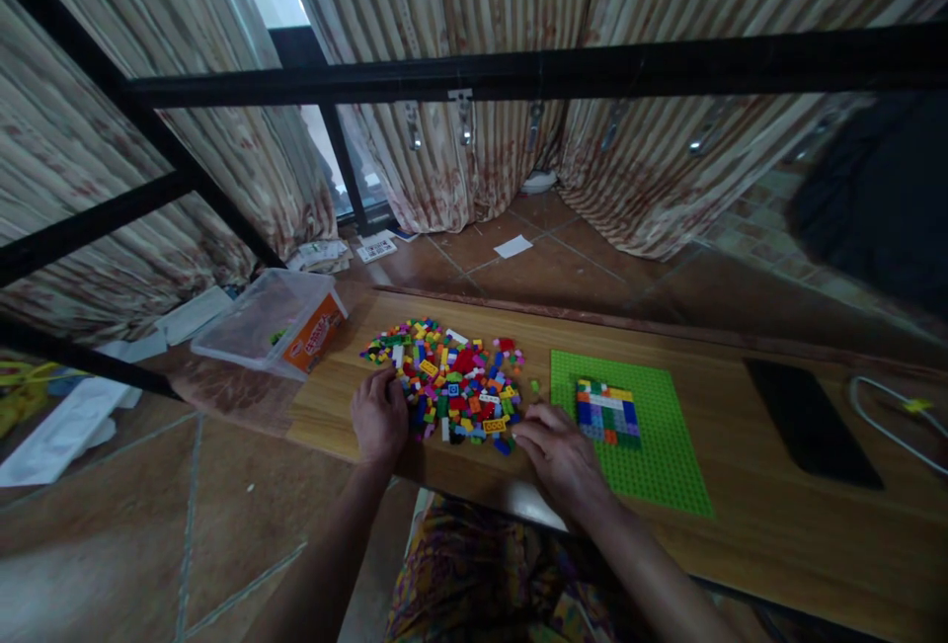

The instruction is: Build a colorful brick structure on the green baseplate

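Note:
A heap of loose toy building bricks [463, 391] in many colours lies on the wooden table. At its left edge rests my left hand [380, 418], fingers curled down beside the bricks; what they hold, if anything, is hidden. My right hand [561, 452] is at the heap's right edge, with thumb and fingers pinched together; anything between them is too small to make out. Right of that hand lies a green baseplate [673, 445]. A flat block of joined bricks [608, 414], in rows of several colours, sits on it. One small lime brick [534, 386] lies apart, between heap and baseplate.
A clear plastic box [244, 327] with an orange label stands left of the heap, a few green pieces inside. On the table's right side are a dark flat panel [811, 423] and a white cable [889, 438]. A black metal frame [474, 78] crosses beyond the table.

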A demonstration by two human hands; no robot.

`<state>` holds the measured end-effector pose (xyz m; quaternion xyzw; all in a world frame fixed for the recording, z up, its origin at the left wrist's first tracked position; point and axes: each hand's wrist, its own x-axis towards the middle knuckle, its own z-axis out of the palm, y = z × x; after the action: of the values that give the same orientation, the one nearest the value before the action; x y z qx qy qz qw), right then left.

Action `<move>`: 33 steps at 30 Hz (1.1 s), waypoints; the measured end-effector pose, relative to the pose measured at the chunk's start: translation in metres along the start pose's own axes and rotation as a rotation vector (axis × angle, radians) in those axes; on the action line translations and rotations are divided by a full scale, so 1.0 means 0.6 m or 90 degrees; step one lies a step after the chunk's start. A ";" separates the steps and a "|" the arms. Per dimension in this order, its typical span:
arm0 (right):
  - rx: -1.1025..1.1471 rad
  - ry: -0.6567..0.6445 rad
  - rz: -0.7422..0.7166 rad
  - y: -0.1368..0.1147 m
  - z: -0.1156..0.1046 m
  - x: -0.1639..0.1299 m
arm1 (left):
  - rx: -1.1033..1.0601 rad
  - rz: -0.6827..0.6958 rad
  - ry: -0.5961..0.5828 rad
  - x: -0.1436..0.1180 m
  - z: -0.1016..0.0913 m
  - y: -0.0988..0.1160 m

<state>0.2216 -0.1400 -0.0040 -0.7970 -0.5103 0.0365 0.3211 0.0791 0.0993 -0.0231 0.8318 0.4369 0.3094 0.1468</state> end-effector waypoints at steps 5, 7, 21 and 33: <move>0.081 0.084 0.047 0.003 -0.039 -0.011 | 0.002 0.011 -0.003 0.001 -0.001 -0.001; 0.099 0.140 0.098 0.024 -0.066 -0.019 | 0.011 0.012 -0.003 0.002 0.000 -0.003; 0.009 0.197 0.265 0.171 -0.114 -0.007 | 0.043 0.016 -0.007 0.007 0.000 -0.005; -0.053 0.138 0.195 0.184 -0.114 0.005 | 0.037 0.014 -0.016 0.008 -0.002 -0.002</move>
<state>0.3365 -0.2001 -0.0097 -0.8774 -0.3464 -0.0223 0.3312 0.0797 0.1037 -0.0208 0.8445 0.4344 0.2874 0.1246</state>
